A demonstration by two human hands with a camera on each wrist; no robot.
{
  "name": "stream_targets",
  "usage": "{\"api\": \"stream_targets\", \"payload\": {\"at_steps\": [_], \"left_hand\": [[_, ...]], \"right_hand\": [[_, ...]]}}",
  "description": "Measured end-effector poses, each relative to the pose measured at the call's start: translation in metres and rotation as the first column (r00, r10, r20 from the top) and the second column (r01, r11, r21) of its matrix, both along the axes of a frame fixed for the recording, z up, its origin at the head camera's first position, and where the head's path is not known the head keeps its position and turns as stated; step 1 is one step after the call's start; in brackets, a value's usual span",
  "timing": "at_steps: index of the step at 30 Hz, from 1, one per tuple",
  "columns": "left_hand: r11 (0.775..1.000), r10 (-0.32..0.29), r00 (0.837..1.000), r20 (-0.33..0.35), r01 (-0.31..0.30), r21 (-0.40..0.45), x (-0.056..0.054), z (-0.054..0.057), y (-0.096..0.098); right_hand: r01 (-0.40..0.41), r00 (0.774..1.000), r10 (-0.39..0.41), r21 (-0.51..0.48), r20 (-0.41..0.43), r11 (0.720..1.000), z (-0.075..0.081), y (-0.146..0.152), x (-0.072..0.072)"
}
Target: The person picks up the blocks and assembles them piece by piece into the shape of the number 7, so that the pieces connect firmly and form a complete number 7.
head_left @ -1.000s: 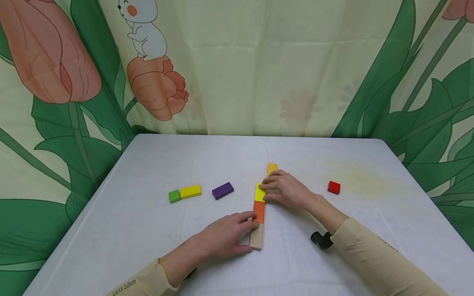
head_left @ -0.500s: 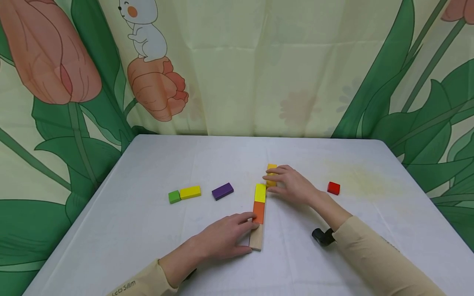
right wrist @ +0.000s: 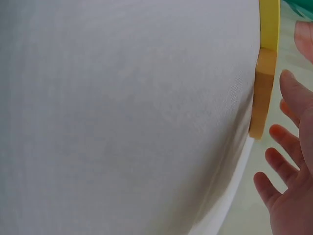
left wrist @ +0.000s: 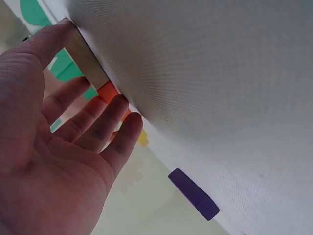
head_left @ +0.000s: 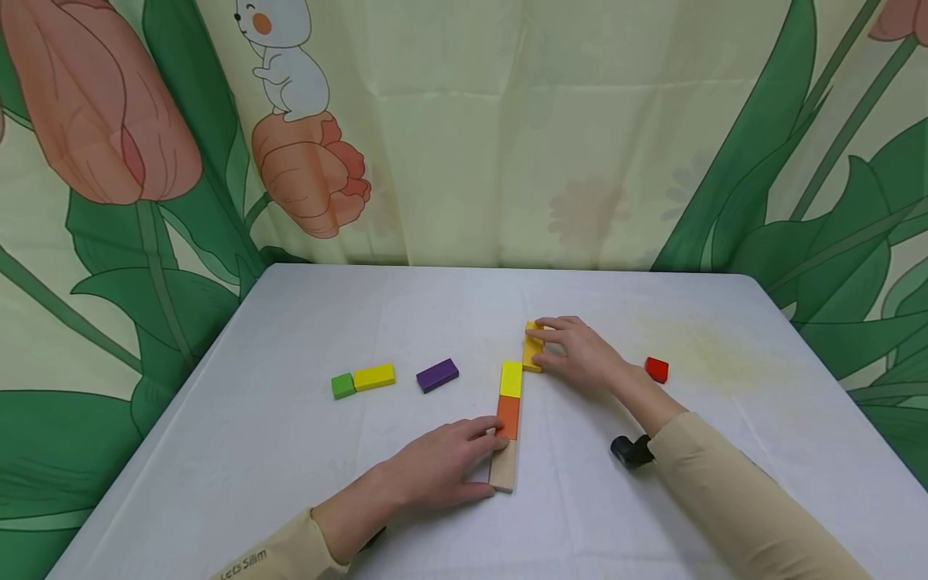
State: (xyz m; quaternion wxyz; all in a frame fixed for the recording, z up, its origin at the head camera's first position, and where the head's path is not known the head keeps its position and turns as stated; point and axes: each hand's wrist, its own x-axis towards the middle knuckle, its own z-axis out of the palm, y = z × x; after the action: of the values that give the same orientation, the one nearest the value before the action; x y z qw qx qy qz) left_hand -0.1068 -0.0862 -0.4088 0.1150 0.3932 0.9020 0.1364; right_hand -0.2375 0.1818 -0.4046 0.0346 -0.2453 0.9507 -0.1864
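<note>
A row of blocks runs away from me: a plain wooden block nearest, an orange block, then a bright yellow block. Past its far end lies an amber block, offset slightly to the right. My left hand rests along the row's left side, fingertips at the orange and wooden blocks, thumb at the near end of the wooden one. Loosely extended fingers of my right hand hover at the amber block and partly cover it in the head view. The right wrist view shows the thumb apart from it.
Left of the row lie a purple block, a yellow block and a small green block. A red block sits to the right. All are on a white-covered table before a printed curtain.
My right hand has moved away from me, from the bright yellow block to the amber block, uncovering the yellow one. The left hand stays where it was.
</note>
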Motion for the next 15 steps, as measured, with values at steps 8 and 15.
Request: {"api": "stream_targets", "payload": {"at_steps": [8, 15], "left_hand": [[1.000, 0.014, 1.000, 0.014, -0.014, -0.011, 0.0010, 0.0003, 0.0010], [1.000, 0.009, 1.000, 0.009, -0.009, -0.010, 0.0002, 0.0010, 0.0005]], "right_hand": [[0.011, 1.000, -0.012, 0.031, 0.024, 0.999, -0.0017, 0.0020, -0.0055], [0.017, 0.996, -0.020, 0.034, 0.083, 0.999, 0.0006, 0.0014, -0.0081]]}}
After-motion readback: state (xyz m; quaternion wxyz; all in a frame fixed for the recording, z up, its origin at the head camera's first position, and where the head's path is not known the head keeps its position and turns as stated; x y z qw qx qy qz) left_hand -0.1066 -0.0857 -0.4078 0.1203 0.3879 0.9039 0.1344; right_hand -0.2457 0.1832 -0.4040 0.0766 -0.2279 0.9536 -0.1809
